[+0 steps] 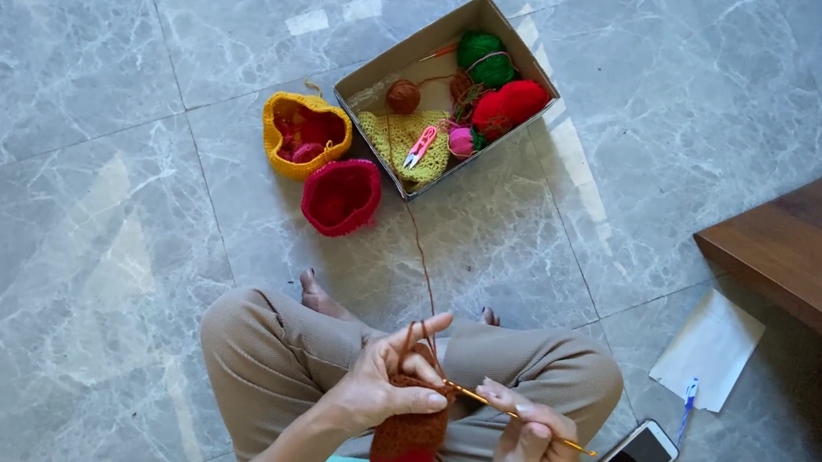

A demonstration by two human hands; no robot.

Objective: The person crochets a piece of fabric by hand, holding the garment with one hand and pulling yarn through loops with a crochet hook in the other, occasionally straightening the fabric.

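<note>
Both hands are working over the lap: the left hand (386, 384) is pinching the brown-and-red crocheted piece (408, 442) at its top edge, the right hand (531, 444) is gripping the yellow crochet hook (514, 415). Soft, light, floppy work, best held near the live stitches, judging by its sag. Brown yarn (421, 252) is trailing to the cardboard box (429, 42) on the floor.

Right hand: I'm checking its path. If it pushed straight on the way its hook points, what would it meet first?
The right hand aims its hook up-left, so it would first meet the brown crochet piece in the left hand; depth is unclear.
</note>
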